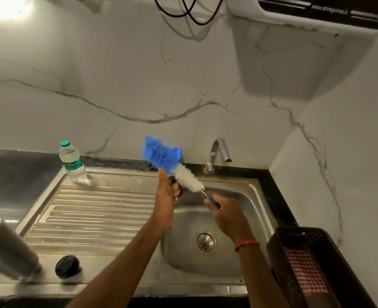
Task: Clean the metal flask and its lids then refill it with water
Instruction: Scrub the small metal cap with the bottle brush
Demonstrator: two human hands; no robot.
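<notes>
Metal flask (5, 247) sits aside; left fingers (174, 193) hold a lid (180, 189), right fingers (210, 203) grip the brush (184, 173), beneath the "www.drinkprima.in" purifier (317, 17).

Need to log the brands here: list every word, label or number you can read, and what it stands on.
"www.drinkprima.in": on the dark panel of the white appliance on the wall, top right.
Green label on the plastic water bottle: print too blurred to read.
No text shows on the metal flask, black lid or brush.
</notes>
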